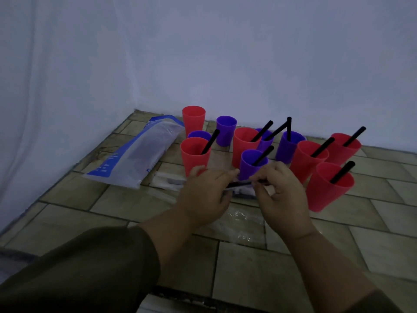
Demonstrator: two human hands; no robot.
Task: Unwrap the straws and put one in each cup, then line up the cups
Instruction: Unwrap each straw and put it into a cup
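Cups in red and purple stand bunched on a tiled floor (293,256) as a person works on the next wrapped straw (239,184). The left hand (205,195) and the right hand (282,193) each pinch one end of it between thumb and curled fingers, holding it roughly level just in front of the nearest purple cup (250,164). Whether the sleeve is already torn is too blurred to tell.

Most cups carry a black straw, while the tall red cup (194,119) at the back left looks unfilled. A plastic bag (135,152) lies to the left, and clear wrappers (241,224) lie under the wrists.

The step probably goes best if one hand grips only the sleeve and the other only the straw, pulling straight apart along its length so it does not kink. Keeping the hands low and short of the crowded cups should avoid toppling one.
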